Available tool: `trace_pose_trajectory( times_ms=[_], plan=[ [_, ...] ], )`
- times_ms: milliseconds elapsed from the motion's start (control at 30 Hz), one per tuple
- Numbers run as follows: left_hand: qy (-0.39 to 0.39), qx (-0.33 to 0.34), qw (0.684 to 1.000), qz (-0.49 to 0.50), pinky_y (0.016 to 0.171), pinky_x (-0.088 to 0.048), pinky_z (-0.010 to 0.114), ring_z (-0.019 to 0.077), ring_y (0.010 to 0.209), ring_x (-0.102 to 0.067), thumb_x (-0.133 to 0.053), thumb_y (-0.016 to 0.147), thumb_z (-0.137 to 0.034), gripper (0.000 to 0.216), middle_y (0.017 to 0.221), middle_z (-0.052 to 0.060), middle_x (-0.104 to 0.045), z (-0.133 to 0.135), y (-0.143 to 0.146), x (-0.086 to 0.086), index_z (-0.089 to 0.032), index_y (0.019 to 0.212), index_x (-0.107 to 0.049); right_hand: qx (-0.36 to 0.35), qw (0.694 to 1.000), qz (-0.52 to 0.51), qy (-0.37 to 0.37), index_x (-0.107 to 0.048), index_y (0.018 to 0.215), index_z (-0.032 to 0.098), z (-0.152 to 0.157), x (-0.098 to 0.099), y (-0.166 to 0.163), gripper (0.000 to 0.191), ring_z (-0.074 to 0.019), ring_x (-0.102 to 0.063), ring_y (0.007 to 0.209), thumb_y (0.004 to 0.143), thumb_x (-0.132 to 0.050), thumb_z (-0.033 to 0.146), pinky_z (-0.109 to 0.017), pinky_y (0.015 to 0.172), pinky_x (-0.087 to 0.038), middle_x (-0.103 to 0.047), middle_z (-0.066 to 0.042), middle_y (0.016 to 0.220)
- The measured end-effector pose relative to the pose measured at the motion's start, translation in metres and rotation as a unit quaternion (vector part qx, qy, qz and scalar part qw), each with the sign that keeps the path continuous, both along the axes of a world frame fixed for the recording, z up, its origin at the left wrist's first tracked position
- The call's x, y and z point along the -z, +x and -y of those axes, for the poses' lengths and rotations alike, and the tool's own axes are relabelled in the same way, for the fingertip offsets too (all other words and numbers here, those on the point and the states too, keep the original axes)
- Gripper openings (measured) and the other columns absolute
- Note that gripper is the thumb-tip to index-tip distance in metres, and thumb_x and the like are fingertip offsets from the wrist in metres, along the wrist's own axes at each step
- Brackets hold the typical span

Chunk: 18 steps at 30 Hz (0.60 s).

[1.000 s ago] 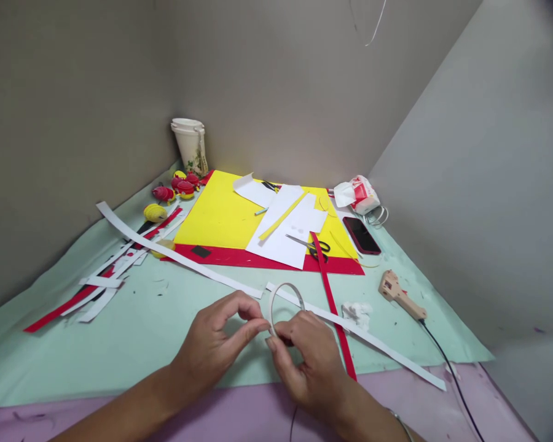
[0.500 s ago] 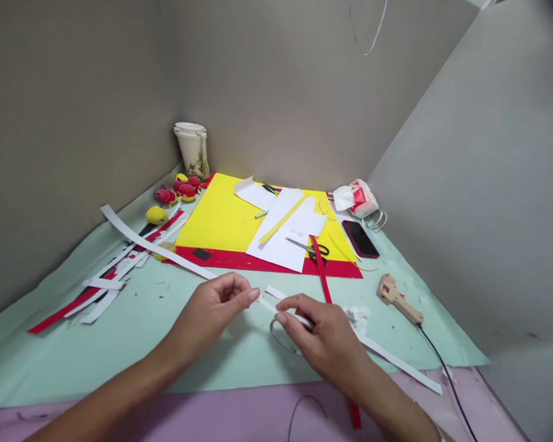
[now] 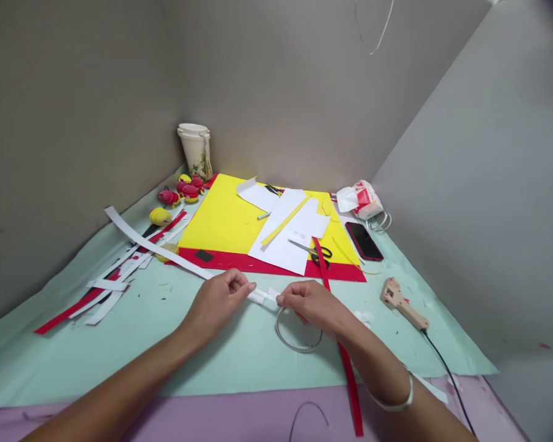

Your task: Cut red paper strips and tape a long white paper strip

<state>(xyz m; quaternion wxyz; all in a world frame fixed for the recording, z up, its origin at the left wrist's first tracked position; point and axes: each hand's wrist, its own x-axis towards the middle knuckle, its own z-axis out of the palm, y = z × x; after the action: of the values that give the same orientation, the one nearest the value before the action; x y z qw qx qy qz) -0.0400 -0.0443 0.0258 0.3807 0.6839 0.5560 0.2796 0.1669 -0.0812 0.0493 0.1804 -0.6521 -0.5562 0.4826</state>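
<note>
At the middle of the desk, above its pale green cover, a narrow length of tape spans the gap between two hands. The left hand pinches one end between thumb and forefinger; the right hand has thumb and fingers closed on the other, beside the ring-shaped tape roll that hangs just below it. The paired pinch probably keeps so thin a band taut and from sticking to itself.

Beneath the tape, a long white strip runs up to the left, passing behind the left hand; whether that hand rests on it cannot be told. A second white strip emerges beyond the right forearm, by the near edge. Under that forearm a red strip overhangs the edge, where the arm could easily drag it.

On the right, the glue gun lies with its cord trailing off the desk, likely set there for easy reach while leaving elbow room. Farther back, scissors rest across the layered sheets, limiting forward movement; the cover between the left hand and the scraps offers more room.
</note>
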Motion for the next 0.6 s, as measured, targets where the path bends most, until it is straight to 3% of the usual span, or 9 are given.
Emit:
trace_pose_trajectory(
  times_ms=[200, 600],
  plan=[
    [-0.003, -0.007, 0.998, -0.058, 0.057, -0.036, 0.027, 0.0183, 0.065, -0.056, -0.053, 0.079, -0.046, 0.026, 0.068, -0.001, -0.063, -0.006, -0.001, 0.011, -0.022, 0.071, -0.058, -0.024, 0.999, 0.024, -0.028, -0.061, 0.066, 0.019, -0.012, 0.008, -0.005, 0.022, -0.0094, -0.039, 0.045, 0.079, -0.057, 0.036, -0.023, 0.045, -0.026, -0.047, 0.006, 0.046],
    [-0.004, -0.005, 0.991, -0.132, 0.053, -0.031, 0.027, 0.0187, 0.062, -0.057, -0.05, 0.082, -0.042, 0.023, 0.067, 0.0, -0.064, -0.006, 0.0, 0.013, -0.023, 0.069, -0.053, -0.042, 0.997, 0.051, -0.026, -0.056, 0.057, 0.019, -0.024, 0.018, -0.006, 0.025, -0.0094, -0.038, 0.045, 0.077, -0.058, 0.034, -0.024, 0.045, -0.026, -0.048, 0.005, 0.045]
  ],
)
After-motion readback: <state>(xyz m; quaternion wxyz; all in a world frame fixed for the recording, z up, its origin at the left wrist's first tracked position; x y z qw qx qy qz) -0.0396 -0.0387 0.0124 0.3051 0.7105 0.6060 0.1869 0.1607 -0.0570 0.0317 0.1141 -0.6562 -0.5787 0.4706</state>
